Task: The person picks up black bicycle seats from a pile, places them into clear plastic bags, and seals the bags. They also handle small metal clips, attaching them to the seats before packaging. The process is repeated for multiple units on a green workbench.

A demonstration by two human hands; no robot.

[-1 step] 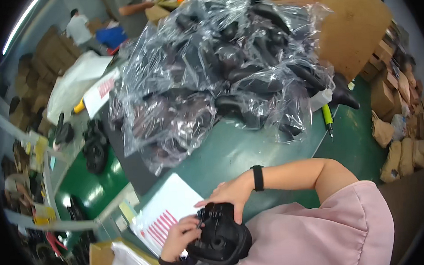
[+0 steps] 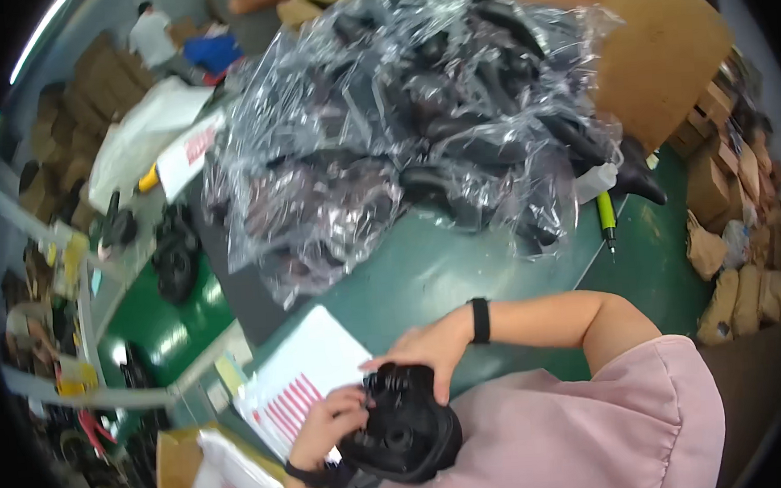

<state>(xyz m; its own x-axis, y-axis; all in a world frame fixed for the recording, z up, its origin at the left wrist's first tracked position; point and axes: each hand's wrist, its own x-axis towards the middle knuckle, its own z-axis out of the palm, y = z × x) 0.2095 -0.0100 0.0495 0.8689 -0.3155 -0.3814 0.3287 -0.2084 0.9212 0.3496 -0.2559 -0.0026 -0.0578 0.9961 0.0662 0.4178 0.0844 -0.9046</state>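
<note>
A black bicycle saddle [image 2: 426,456] lies underside up close against my body, its hollow and fittings showing. My right hand [image 2: 428,353] wraps over its far edge, thumb along the right side, and grips it. At the left edge, by the dark fittings, my left hand [image 2: 330,427] has its fingers bent and pinched together; whatever small thing is between them is hidden. Beneath and beside the left hand is a white sheet with red stripes [image 2: 296,388]. Beyond both hands rises a heap of dark saddles in clear plastic bags [image 2: 455,133].
A yellow-green pen [image 2: 606,217] and a small whitish bottle [image 2: 596,180] are right of the heap. Black parts [image 2: 177,257] lie on the green surface to the left. An open carton [image 2: 177,481] stands lower left. Brown cardboard [image 2: 664,39] is behind the heap. Other people work farther off.
The view has shifted slightly. My left fingers have moved a little at the saddle's left edge; my right hand keeps its grip.
</note>
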